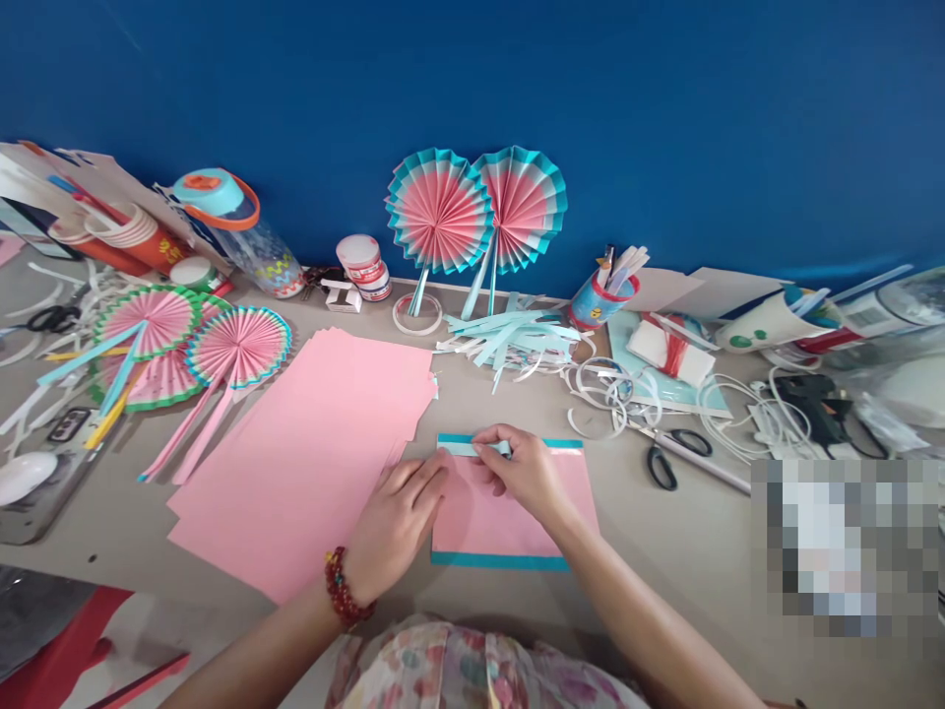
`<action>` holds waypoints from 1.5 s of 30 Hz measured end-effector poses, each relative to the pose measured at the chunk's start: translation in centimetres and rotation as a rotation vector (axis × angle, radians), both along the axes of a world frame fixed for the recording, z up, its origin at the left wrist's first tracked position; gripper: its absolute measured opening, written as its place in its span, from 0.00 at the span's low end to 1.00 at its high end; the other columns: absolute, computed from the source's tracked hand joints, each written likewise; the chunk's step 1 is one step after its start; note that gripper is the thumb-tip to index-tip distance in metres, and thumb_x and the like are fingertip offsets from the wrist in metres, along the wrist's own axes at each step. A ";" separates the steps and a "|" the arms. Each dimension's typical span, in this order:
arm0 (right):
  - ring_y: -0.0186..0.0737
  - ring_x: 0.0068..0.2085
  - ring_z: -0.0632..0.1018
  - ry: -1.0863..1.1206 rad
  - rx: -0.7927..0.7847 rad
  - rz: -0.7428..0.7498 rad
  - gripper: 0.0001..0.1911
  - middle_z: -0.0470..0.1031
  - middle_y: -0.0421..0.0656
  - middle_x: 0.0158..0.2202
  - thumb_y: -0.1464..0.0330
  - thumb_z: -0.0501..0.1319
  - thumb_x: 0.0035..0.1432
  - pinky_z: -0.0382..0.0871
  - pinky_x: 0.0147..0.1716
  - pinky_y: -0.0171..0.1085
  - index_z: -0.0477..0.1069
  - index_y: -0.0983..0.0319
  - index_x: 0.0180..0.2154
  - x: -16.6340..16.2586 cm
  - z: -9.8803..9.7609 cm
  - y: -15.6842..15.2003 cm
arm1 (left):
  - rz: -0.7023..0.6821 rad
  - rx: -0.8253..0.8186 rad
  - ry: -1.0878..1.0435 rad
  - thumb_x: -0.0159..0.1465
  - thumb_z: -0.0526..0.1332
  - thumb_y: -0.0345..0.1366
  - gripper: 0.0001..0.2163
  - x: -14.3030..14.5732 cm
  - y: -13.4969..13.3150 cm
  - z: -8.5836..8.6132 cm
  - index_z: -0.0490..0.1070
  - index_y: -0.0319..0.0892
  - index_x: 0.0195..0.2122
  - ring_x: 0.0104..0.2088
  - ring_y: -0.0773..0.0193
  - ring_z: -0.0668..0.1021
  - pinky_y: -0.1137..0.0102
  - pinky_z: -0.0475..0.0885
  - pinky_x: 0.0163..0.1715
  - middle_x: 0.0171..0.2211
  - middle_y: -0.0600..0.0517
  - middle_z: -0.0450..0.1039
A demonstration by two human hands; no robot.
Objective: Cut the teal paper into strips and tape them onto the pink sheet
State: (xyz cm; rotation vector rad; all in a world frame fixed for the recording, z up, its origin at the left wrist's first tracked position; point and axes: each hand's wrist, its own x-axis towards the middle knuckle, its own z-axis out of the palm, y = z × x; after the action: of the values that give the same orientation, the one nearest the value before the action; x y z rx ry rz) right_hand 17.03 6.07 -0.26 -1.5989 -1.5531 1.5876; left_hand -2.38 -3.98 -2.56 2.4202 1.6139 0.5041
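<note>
A pink paper sheet point(487, 527) with teal bands along its top and bottom edges lies on the table before me. A pale blue paper strip point(458, 446) runs just under its top band. My right hand point(521, 471) has thumb and forefinger pinched on this strip, over the upper middle of the sheet. My left hand point(399, 522) lies palm down across the sheet's left edge, its fingers stretched over the paper near the strip's left end. To the left spreads a stack of plain pink paper point(310, 443), partly under my left hand.
Two pleated paper fans point(439, 212) lean on the blue wall, and more fans point(237, 345) lie left. Paper strips point(517, 340) are heaped behind the sheet. Scissors point(664, 463), a glue gun point(819, 404) and a pen cup point(601, 295) stand or lie right.
</note>
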 end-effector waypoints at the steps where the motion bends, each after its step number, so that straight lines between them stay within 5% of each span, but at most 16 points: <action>1: 0.30 0.18 0.73 0.000 0.000 0.000 0.07 0.77 0.37 0.23 0.64 0.60 0.57 0.68 0.16 0.28 0.72 0.60 0.32 0.0 0.0 0.0 | 0.000 0.001 0.001 0.72 0.51 0.30 0.15 0.0 0.0 0.0 0.68 0.40 0.58 0.52 0.56 0.73 0.58 0.73 0.52 0.63 0.45 0.66; 21: 0.34 0.15 0.72 -0.118 0.069 0.039 0.10 0.70 0.33 0.16 0.59 0.60 0.58 0.64 0.16 0.29 0.71 0.58 0.37 1.6 1.0 -0.6 | -0.017 0.028 0.174 0.70 0.52 0.27 0.18 0.1 0.0 0.0 0.67 0.38 0.60 0.53 0.54 0.73 0.57 0.70 0.54 0.64 0.46 0.65; 28: 0.32 0.20 0.73 -0.131 0.122 -0.035 0.11 0.74 0.37 0.27 0.58 0.60 0.56 0.67 0.20 0.31 0.72 0.58 0.36 5.1 0.3 -0.6 | -0.031 0.050 0.155 0.71 0.52 0.29 0.18 -0.2 -0.1 -0.5 0.66 0.40 0.61 0.54 0.54 0.73 0.57 0.71 0.54 0.64 0.45 0.65; 45: 0.40 0.27 0.73 -0.535 0.514 0.062 0.12 0.71 0.38 0.24 0.62 0.52 0.63 0.62 0.29 0.35 0.72 0.58 0.38 6.9 -0.7 -1.4 | -0.025 0.062 0.139 0.73 0.49 0.31 0.17 -0.4 0.1 -0.5 0.67 0.40 0.60 0.54 0.54 0.74 0.58 0.70 0.55 0.63 0.47 0.67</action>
State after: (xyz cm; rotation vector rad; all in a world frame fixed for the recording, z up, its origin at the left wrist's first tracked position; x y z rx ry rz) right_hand 23.93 4.66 -0.93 -1.7473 -2.0766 0.7004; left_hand -2.80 -3.93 -3.04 2.5699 1.6428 0.3952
